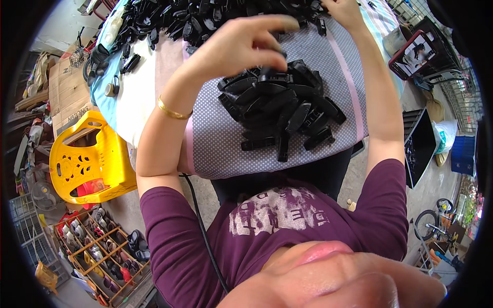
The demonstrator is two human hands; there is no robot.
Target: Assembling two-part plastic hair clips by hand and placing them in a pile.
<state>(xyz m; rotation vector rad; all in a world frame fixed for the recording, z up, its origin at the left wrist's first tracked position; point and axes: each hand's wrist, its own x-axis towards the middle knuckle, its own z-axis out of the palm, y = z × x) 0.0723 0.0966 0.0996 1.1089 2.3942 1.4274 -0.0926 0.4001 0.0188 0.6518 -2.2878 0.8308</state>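
A heap of small black plastic clips lies on the dotted grey cloth in front of me. My left hand, with a gold bangle at the wrist, hovers over the far side of this heap. Its fingers are apart and slightly blurred, with black clips just below the thumb. My right hand reaches to the far right, at the top edge of the view. Its bent fingers close at the edge of a larger pile of black clips; what they pinch is hidden.
A phone stands on a holder right of the table. On the left are a yellow plastic chair, a cardboard sheet and a shoe rack. A black crate sits low on the right. A black cable hangs near my left arm.
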